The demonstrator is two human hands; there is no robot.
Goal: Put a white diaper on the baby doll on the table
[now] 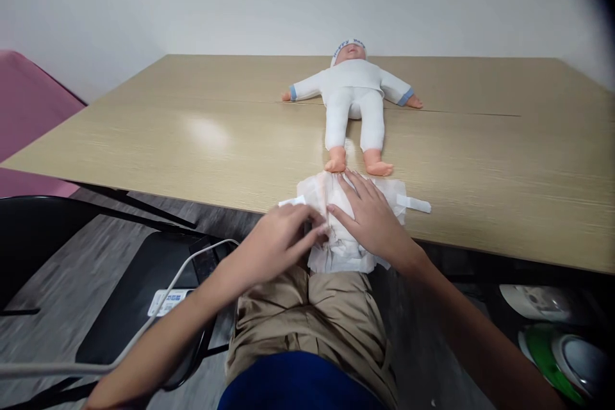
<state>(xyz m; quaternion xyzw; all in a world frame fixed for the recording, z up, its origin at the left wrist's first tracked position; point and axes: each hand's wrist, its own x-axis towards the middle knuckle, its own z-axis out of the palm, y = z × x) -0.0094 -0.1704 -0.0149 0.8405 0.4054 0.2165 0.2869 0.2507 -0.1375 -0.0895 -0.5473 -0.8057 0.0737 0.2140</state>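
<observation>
An opened white diaper (343, 255) lies at the table's front edge, its lower end hanging over toward my lap. One fastening tab sticks out on each side. My left hand (291, 230) is closed, thumb and fingers pinching the diaper's left side edge. Spread flat on the diaper's middle is my right hand (368, 213), its fingers pointing away from me. Just beyond the diaper, a baby doll (354, 80) in white clothes and a printed cap lies on its back, arms stretched out and feet toward me.
The wood-coloured table (206, 160) reaches back to a white wall. At lower left stands a black chair (125, 295) with a white cable (163, 298) running across it. A green and white container (552, 359) is at lower right. Something pink (33, 115) stands beyond the table's left end.
</observation>
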